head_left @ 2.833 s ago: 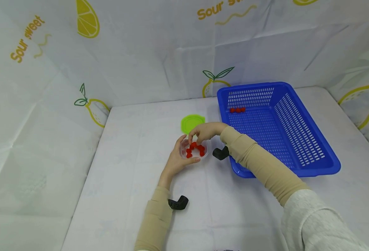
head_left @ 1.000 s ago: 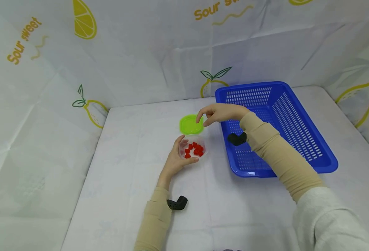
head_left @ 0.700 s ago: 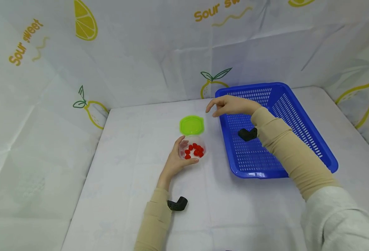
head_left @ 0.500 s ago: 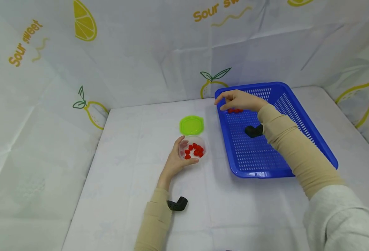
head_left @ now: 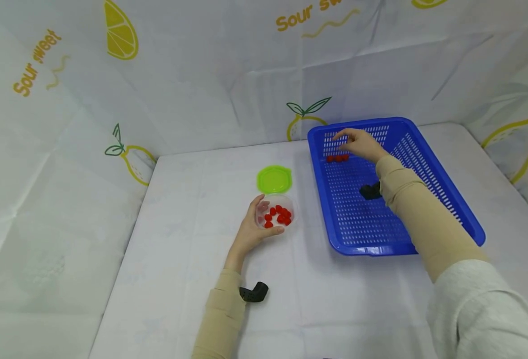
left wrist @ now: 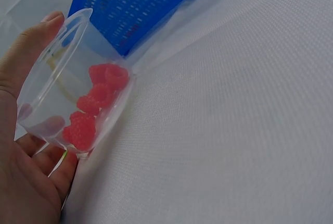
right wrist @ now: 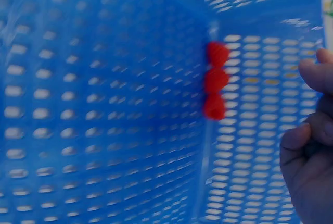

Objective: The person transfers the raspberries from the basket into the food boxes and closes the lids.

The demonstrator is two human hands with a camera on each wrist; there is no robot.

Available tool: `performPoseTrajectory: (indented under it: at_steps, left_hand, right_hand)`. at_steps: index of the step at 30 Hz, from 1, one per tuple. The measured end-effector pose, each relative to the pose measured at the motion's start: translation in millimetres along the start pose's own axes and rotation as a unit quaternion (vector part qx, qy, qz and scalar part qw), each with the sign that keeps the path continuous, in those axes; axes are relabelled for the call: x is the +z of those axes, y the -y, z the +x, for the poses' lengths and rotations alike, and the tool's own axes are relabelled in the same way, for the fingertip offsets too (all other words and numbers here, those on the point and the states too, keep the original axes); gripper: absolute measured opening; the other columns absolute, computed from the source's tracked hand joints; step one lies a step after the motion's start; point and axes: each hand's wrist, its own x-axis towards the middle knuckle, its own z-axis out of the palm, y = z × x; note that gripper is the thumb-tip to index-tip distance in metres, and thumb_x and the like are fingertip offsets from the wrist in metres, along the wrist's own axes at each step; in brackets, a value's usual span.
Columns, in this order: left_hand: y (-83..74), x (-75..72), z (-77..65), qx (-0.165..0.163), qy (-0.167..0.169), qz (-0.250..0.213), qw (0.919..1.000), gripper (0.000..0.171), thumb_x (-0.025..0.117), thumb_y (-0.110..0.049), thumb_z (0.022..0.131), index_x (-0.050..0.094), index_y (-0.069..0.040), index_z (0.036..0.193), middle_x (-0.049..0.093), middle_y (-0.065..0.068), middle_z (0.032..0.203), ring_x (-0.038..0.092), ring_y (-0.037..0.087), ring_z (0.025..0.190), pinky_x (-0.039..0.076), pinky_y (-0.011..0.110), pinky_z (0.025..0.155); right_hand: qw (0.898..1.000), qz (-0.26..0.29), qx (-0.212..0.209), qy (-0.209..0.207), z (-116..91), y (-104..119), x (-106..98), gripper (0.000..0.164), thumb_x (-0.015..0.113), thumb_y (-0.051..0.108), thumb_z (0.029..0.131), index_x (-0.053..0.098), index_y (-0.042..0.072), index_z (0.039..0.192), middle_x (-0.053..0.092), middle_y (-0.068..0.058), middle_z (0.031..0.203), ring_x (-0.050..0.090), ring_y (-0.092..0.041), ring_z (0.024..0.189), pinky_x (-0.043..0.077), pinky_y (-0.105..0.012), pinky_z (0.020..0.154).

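R hand [head_left: 363, 145] has been moved over basket [head_left: 354, 227], spread a bit; berries [right wrist: 216, 80] must prob. be pinched next for cup [left wrist: 75, 70] gripped by L hand [head_left: 251, 229].

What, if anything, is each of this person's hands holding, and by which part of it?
The left hand holds the clear cup by opposite sides of its outer wall. The right hand shows nothing held.

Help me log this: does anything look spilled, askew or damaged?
Nothing stands out: berries sit inside the clear cup, three more lie in a row in the blue basket, and the green lid rests on the table. No spill or damage shows.
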Motion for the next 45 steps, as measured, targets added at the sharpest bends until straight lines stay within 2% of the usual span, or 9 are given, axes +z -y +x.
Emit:
performPoseTrajectory:
  at_steps: [5, 9, 12, 16, 20, 25, 34, 38, 45]
  left_hand:
    - [0.9, 0.2, 0.8, -0.003, 0.003, -0.005, 1.0000, 0.093, 0.081, -0.036, 0.069, 0.024, -0.037, 0.142, 0.044, -0.007, 0.139, 0.038, 0.015, 0.131, 0.029, 0.049, 0.112]
    - [2.3, -0.1, 1.8, -0.001, 0.003, -0.008, 1.0000, 0.093, 0.082, -0.036, 0.068, 0.025, -0.038, 0.141, 0.044, -0.008, 0.138, 0.038, 0.014, 0.131, 0.028, 0.048, 0.113]
    - [3.2, -0.6, 2.5, 0.001, 0.004, -0.011, 0.9999, 0.093, 0.082, -0.037, 0.067, 0.025, -0.038, 0.141, 0.044, -0.007, 0.139, 0.038, 0.015, 0.132, 0.028, 0.048, 0.113]
    - [3.6, -1.5, 2.2, -0.001, 0.009, -0.011, 0.9999, 0.093, 0.082, -0.039, 0.067, 0.025, -0.038, 0.141, 0.044, -0.008, 0.139, 0.038, 0.014, 0.132, 0.030, 0.047, 0.113]
    - [2.3, -1.2, 0.7, -0.002, 0.010, -0.012, 0.9999, 0.093, 0.082, -0.039, 0.067, 0.024, -0.038, 0.141, 0.044, -0.008, 0.139, 0.037, 0.015, 0.132, 0.030, 0.048, 0.112]
    - [1.0, -1.6, 0.2, -0.005, 0.008, -0.016, 0.9998, 0.093, 0.082, -0.038, 0.067, 0.025, -0.038, 0.140, 0.044, -0.008, 0.139, 0.038, 0.014, 0.132, 0.029, 0.048, 0.113]
    - [2.8, -0.4, 0.8, 0.002, 0.005, -0.011, 0.9999, 0.093, 0.082, -0.039, 0.067, 0.025, -0.035, 0.141, 0.044, -0.006, 0.139, 0.038, 0.016, 0.132, 0.031, 0.048, 0.112]
    - [2.2, 0.2, 0.1, 0.003, 0.005, -0.012, 0.9999, 0.093, 0.082, -0.038, 0.067, 0.025, -0.036, 0.141, 0.044, -0.006, 0.140, 0.037, 0.016, 0.133, 0.031, 0.049, 0.112]
    - [0.4, -0.7, -1.2, 0.003, 0.004, -0.016, 0.9999, 0.093, 0.082, -0.036, 0.068, 0.025, -0.036, 0.142, 0.044, -0.006, 0.140, 0.037, 0.017, 0.133, 0.031, 0.049, 0.112]
  right_hand:
    - [0.999, -0.030, 0.008, -0.029, -0.9, -15.8, 5.7, 0.031, 0.054, 0.005, 0.089, 0.058, 0.005, 0.119, 0.045, -0.009, 0.074, 0.040, -0.021, 0.066, 0.033, -0.031, 0.057]
    - [0.998, -0.063, 0.021, -0.020, -0.6, -25.6, 8.3, 0.035, 0.048, 0.002, 0.088, 0.055, 0.004, 0.122, 0.058, -0.024, 0.103, 0.046, -0.026, 0.074, 0.037, -0.034, 0.062]
    - [0.995, -0.097, 0.033, -0.005, 0.7, -33.3, 10.3, 0.037, 0.045, 0.002, 0.089, 0.054, 0.006, 0.125, 0.054, -0.026, 0.123, 0.047, -0.029, 0.078, 0.038, -0.035, 0.063]
    - [0.990, -0.129, 0.051, 0.016, 2.8, -42.9, 14.2, 0.038, 0.043, 0.006, 0.092, 0.052, 0.009, 0.128, 0.050, -0.026, 0.132, 0.049, -0.032, 0.080, 0.039, -0.038, 0.064]
    - [0.987, -0.150, 0.052, 0.031, 3.2, -46.7, 18.2, 0.038, 0.043, 0.008, 0.093, 0.050, 0.009, 0.130, 0.048, -0.028, 0.132, 0.053, -0.040, 0.095, 0.045, -0.050, 0.077]
    - [0.984, -0.162, 0.057, 0.042, 3.7, -44.0, 21.6, 0.035, 0.044, 0.011, 0.095, 0.050, 0.007, 0.129, 0.047, -0.029, 0.132, 0.046, -0.047, 0.117, 0.038, -0.061, 0.097]
    - [0.986, -0.159, 0.050, 0.031, 1.0, -43.5, 21.7, 0.034, 0.046, 0.007, 0.092, 0.052, 0.005, 0.125, 0.051, -0.030, 0.128, 0.052, -0.043, 0.106, 0.043, -0.056, 0.088]
    - [0.986, -0.155, 0.056, 0.034, 0.6, -43.5, 22.0, 0.032, 0.047, 0.009, 0.092, 0.052, 0.006, 0.124, 0.051, -0.029, 0.127, 0.052, -0.043, 0.108, 0.042, -0.057, 0.090]
    - [0.991, -0.119, 0.051, 0.027, 0.3, -42.5, 18.1, 0.028, 0.046, 0.009, 0.094, 0.054, 0.006, 0.120, 0.051, -0.028, 0.127, 0.051, -0.040, 0.105, 0.041, -0.056, 0.089]
